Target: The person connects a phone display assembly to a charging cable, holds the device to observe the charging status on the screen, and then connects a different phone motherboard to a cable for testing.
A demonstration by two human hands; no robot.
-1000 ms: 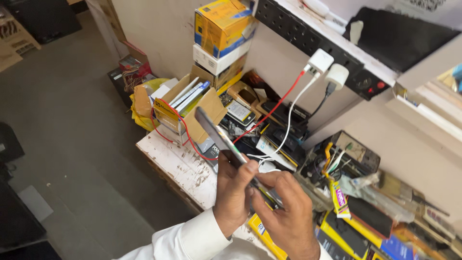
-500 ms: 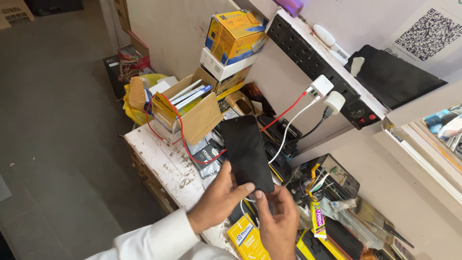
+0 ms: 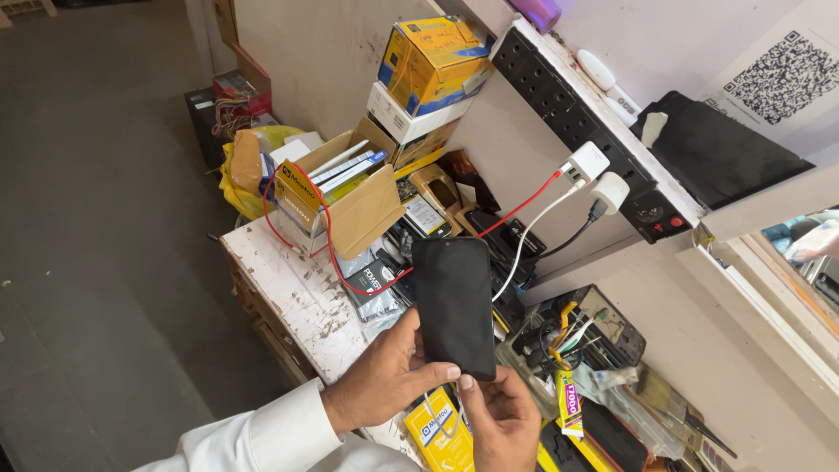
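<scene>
A black smartphone (image 3: 454, 306) is held flat, its dark screen facing up, above a cluttered white workbench (image 3: 288, 288). My left hand (image 3: 389, 376) grips the phone's lower left edge with thumb and fingers. My right hand (image 3: 500, 419) pinches the phone's bottom edge from below. A white sleeve covers my left forearm.
An open cardboard box (image 3: 336, 197) with a red wire over it sits on the bench. Stacked yellow boxes (image 3: 428, 70) stand behind. A black power strip (image 3: 594, 131) holds white chargers (image 3: 594, 170). Glue tubes, tools and packets (image 3: 568, 393) crowd the right side.
The phone has turned from edge-on to flat with its screen facing me. My view has shifted so the bench and hands sit lower and more central.
</scene>
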